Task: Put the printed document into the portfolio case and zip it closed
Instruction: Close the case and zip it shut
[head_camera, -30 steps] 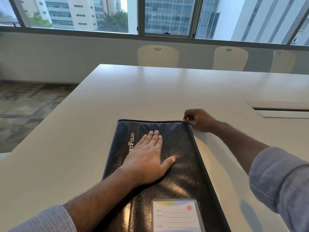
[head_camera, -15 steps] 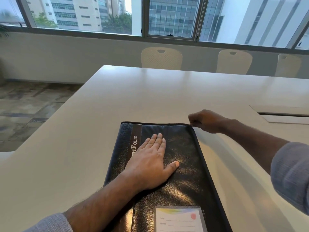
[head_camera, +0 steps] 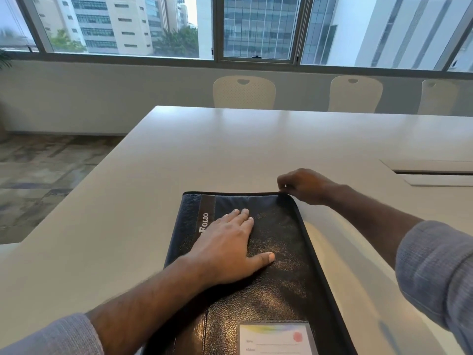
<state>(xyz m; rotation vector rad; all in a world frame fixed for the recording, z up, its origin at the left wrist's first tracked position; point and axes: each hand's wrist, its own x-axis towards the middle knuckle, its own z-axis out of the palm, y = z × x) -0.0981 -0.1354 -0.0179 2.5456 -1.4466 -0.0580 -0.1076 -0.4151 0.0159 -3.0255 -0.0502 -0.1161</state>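
A black leather portfolio case (head_camera: pixel 279 265) lies closed and flat on the white table (head_camera: pixel 230 155), its far edge pointing away from me. My left hand (head_camera: pixel 227 248) rests palm down on its cover, fingers together. My right hand (head_camera: pixel 303 185) is at the case's far right corner, fingers pinched on the small metal zipper pull (head_camera: pixel 285 186). A name card window (head_camera: pixel 275 339) shows on the near end of the cover. The printed document is out of sight.
Three cream chairs (head_camera: pixel 244 92) stand along the table's far side under the windows. A recessed cable hatch (head_camera: pixel 432 172) sits in the table to the right. The table's left edge drops to patterned carpet (head_camera: pixel 38 175).
My right hand stayed at the far right corner and lifted slightly, its fingers now pinched above the corner. My left hand has stayed flat on the cover. The camera tilted a little.
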